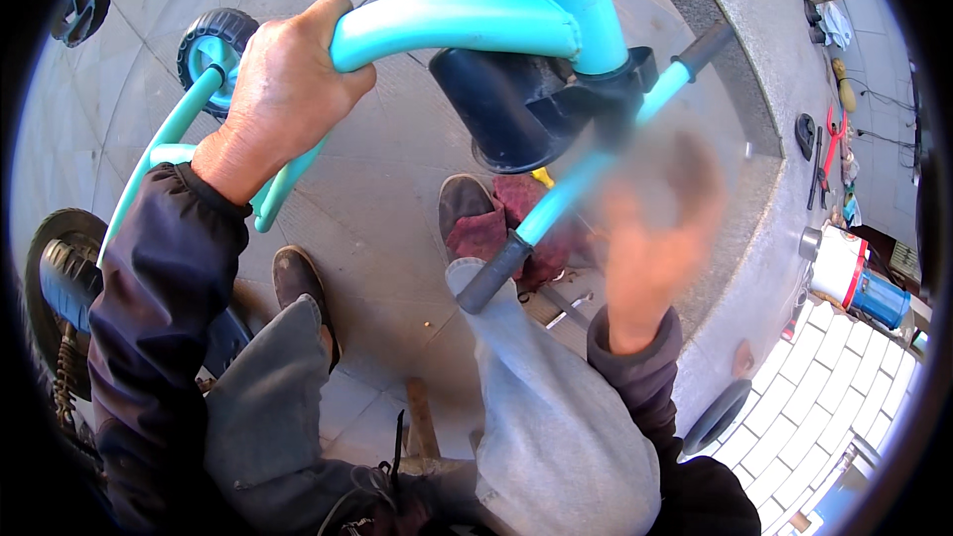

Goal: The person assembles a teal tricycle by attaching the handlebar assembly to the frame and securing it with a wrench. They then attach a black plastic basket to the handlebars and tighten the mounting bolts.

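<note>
A turquoise child's tricycle is held up in front of me, tilted over. My left hand is wrapped round the bent end of its thick frame tube. A small wheel with a black tyre shows beyond that wrist. Across the front runs the handlebar, with a black grip at its near end. Behind the bar sits a black bucket-like part. Beside the handlebar's middle, my right hand is smeared by motion, so its fingers and any hold cannot be made out.
A dark red cloth lies by my shoe, with a metal wrench near it. A large wheel stands at the left. Along the right, the stone ledge has red-handled cutters and a blue can beyond it.
</note>
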Motion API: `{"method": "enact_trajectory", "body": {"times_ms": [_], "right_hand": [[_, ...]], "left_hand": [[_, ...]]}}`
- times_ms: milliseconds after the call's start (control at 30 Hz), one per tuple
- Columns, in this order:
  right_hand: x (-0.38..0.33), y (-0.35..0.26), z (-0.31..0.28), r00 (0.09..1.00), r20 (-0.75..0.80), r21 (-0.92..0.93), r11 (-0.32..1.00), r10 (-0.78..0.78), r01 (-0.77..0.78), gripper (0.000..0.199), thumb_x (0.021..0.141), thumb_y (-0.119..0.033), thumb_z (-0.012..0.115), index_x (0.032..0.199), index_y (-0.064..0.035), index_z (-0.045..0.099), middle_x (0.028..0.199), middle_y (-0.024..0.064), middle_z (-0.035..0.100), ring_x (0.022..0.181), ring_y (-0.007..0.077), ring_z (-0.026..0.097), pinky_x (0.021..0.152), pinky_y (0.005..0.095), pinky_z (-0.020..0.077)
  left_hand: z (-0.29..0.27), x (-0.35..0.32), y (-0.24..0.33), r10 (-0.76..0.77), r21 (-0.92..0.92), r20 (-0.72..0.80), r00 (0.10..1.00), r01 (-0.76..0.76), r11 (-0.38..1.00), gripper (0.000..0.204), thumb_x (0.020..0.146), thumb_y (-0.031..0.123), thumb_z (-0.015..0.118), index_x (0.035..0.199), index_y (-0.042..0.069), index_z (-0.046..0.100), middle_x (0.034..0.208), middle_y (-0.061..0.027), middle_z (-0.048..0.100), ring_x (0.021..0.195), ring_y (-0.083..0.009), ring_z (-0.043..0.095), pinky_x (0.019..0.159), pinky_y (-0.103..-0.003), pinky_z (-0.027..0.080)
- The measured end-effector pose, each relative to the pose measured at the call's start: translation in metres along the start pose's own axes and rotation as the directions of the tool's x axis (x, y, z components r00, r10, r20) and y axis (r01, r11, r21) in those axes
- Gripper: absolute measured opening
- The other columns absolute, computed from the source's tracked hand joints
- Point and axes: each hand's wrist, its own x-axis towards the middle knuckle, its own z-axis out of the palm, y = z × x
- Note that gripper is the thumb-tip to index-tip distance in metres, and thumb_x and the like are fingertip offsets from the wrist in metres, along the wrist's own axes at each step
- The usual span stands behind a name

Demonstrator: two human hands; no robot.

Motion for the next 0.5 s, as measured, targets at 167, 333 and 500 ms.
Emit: {"method": "enact_trajectory", "body": {"times_ms": [167,333,500], "right_hand": [[0.020,0.013,0.021,0.987,0.123,-0.267,0.954,-0.107,0.137,0.089,0.065,-0.028,0.092,0.135,0.0055,0.048,0.129,0.0226,0.056,0.120,0.0362,0.054,0.101,0.0434,0.0437],[0.028,0.018,0.034,0.980,0.199,-0.273,0.962,0.032,0.023,0.082,0.066,-0.027,0.089,0.133,0.0020,0.053,0.115,0.0207,0.062,0.111,0.0377,0.057,0.095,0.0446,0.0461],[0.027,0.021,0.036,0.977,0.191,-0.241,0.969,0.096,-0.049,0.072,0.068,-0.024,0.088,0.129,-0.0016,0.057,0.106,0.0179,0.065,0.102,0.0367,0.060,0.088,0.0458,0.0481]], "left_hand": [[0.002,-0.002,-0.002,0.022,0.011,-0.004,1.000,-0.022,1.000,0.021,0.086,0.011,0.073,0.101,0.000,0.063,0.077,-0.0150,0.068,0.061,-0.0200,0.067,0.061,-0.031,0.056],[0.003,-0.003,-0.001,-0.012,-0.033,-0.015,1.000,0.011,0.999,0.027,0.077,0.012,0.075,0.097,0.000,0.062,0.073,-0.0197,0.066,0.066,-0.0320,0.070,0.065,-0.039,0.056],[0.003,-0.003,-0.001,0.036,-0.014,0.015,0.999,-0.036,0.999,0.023,0.085,0.011,0.074,0.102,0.000,0.064,0.075,-0.0142,0.068,0.059,-0.0202,0.066,0.059,-0.031,0.055]]}}
